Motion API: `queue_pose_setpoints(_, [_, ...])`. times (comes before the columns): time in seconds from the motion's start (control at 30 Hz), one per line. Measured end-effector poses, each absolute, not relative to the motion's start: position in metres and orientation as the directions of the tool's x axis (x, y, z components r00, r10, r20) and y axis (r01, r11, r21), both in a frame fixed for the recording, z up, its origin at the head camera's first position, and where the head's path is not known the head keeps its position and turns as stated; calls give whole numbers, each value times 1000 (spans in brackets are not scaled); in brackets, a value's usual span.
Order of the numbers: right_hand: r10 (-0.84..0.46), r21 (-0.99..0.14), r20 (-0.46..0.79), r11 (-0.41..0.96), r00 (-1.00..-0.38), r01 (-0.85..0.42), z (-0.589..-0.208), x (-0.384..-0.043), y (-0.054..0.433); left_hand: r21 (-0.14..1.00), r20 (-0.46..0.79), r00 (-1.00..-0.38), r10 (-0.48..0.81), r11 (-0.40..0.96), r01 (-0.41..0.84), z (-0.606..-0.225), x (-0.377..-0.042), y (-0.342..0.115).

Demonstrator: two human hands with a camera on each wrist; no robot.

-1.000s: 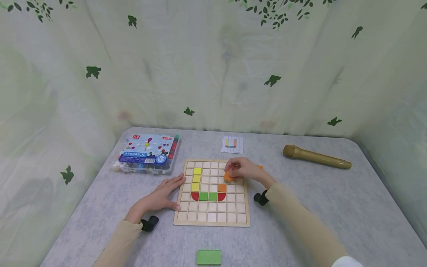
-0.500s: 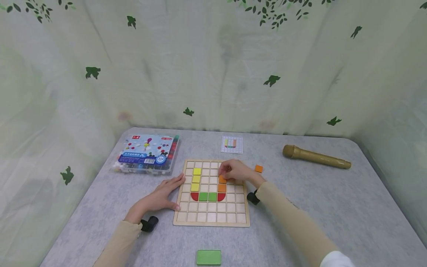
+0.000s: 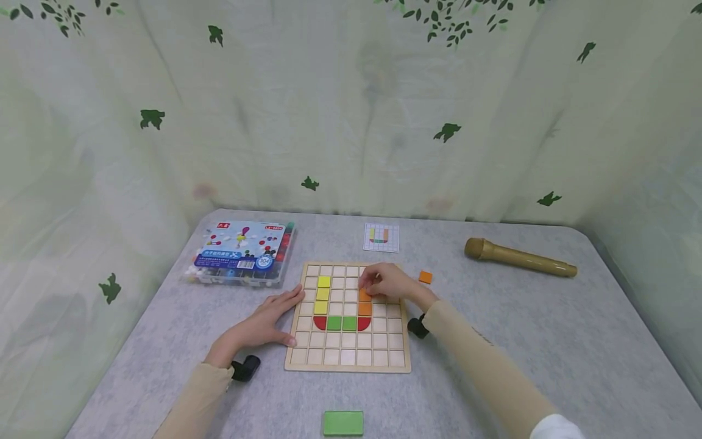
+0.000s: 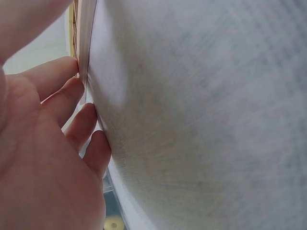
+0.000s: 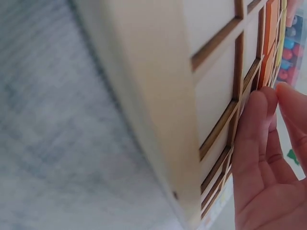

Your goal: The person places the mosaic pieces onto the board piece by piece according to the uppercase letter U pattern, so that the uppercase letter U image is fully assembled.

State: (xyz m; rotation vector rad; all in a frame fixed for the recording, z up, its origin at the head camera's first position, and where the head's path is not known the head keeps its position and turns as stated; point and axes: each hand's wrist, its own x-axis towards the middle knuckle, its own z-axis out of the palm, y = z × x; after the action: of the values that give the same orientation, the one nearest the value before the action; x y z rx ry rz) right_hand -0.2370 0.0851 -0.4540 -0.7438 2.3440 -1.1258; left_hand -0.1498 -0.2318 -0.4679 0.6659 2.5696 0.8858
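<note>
On the table lies a square wooden grid board (image 3: 348,369). Yellow square tiles (image 3: 322,294) form a column at its left, with green tiles (image 3: 342,324) and a red rounded tile (image 3: 320,323) at each end below. My left hand (image 3: 264,321) rests along the board's left edge, fingers spread straight; the left wrist view shows fingertips (image 4: 74,86) against its side. My right hand (image 3: 390,283) pinches an orange tile (image 3: 364,297) at its far edge, in the cell above another orange tile (image 3: 364,309). One more orange tile (image 3: 425,277) lies off the board's right side.
A clear box of coloured model pieces (image 3: 241,255) stands at the back left. A small pattern card (image 3: 381,238) lies behind the board. At the right is a gold microphone (image 3: 521,258); a green block (image 3: 343,423) lies near the front.
My right hand has moved left and brought the orange tile from over the board's right part into the cell above the other orange tile. The left hand stays still.
</note>
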Motion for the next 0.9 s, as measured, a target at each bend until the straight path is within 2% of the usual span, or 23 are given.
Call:
queue_pose_setpoints(0.1, [-623,-835,-139,491,-770,-247,-457,-238,91,643,-164,-833,529,697,316,-468,-150,-232])
queue_pose_setpoints(0.33, [-603,-942,-105,315,-791,-115,-461,-242,122,641,-164,-832,529,698,318,-467,-149,-232])
queue_pose_setpoints(0.6, [-464,-958,-144,288,-874,5,-460,-246,168,643,-163,-832,530,697,317,-466,-149,-232])
queue_pose_setpoints(0.9, [-403,-939,-168,344,-900,21,-461,-250,203,643,-161,-831,533,695,321,-467,-149,-232])
